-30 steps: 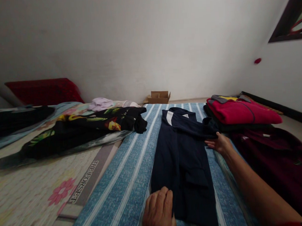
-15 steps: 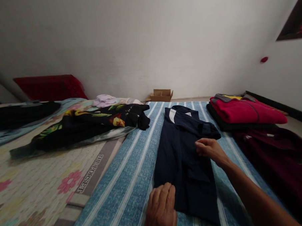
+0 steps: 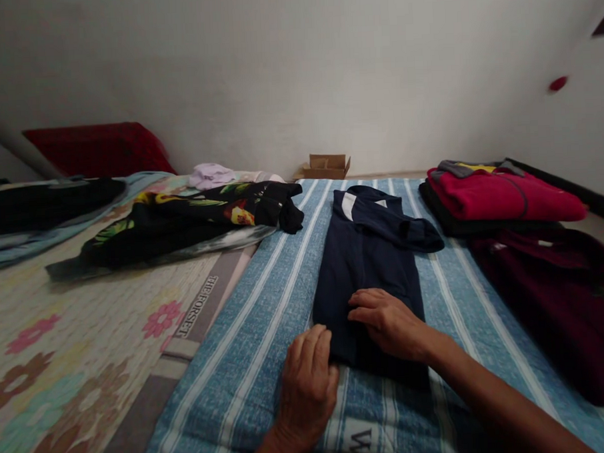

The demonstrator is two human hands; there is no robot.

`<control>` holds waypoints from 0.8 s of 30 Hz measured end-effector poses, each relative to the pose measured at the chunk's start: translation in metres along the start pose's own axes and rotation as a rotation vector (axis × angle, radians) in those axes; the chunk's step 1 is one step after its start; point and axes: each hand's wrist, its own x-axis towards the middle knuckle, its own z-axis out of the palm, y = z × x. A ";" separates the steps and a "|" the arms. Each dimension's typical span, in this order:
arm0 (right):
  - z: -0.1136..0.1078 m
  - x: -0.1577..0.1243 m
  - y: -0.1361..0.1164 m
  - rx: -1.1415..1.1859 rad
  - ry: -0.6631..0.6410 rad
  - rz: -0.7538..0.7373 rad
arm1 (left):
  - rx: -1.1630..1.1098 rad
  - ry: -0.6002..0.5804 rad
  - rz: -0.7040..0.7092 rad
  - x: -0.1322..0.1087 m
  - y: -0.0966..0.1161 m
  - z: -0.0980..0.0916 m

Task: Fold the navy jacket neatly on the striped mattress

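A navy shirt (image 3: 368, 263), folded into a long narrow strip, lies on a blue striped blanket (image 3: 265, 308). My left hand (image 3: 309, 380) rests flat at the shirt's near left corner, fingers stretched out and touching the hem. My right hand (image 3: 389, 323) lies palm down on the near end of the shirt, fingers extended to the left. One sleeve is folded across the shirt's upper part.
A black floral garment (image 3: 191, 218) lies to the left on a flowered sheet (image 3: 86, 329). A folded red and dark pile (image 3: 495, 194) and a maroon garment (image 3: 550, 296) sit to the right. A cardboard box (image 3: 327, 165) stands by the far wall.
My right hand left the folded sleeve at the right and came down and left onto the shirt's near end. The view tilted down; my left hand stayed at the hem.
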 end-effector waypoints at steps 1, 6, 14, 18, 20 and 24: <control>0.002 -0.003 0.003 0.008 -0.001 0.012 | -0.009 -0.010 -0.007 0.000 -0.002 -0.001; 0.012 -0.012 0.020 0.034 0.055 0.056 | -0.086 -0.031 -0.019 0.001 -0.009 -0.001; 0.007 -0.011 0.014 0.021 0.053 0.056 | -0.163 -0.060 0.040 0.005 -0.013 -0.002; -0.001 -0.013 -0.005 0.012 -0.031 -0.048 | -0.159 -0.098 0.052 0.006 -0.014 -0.005; -0.002 -0.014 -0.010 0.000 -0.078 -0.074 | -0.167 -0.106 0.058 0.006 -0.014 -0.005; 0.000 -0.013 -0.011 -0.046 -0.076 -0.064 | -0.179 -0.117 0.082 0.007 -0.016 -0.004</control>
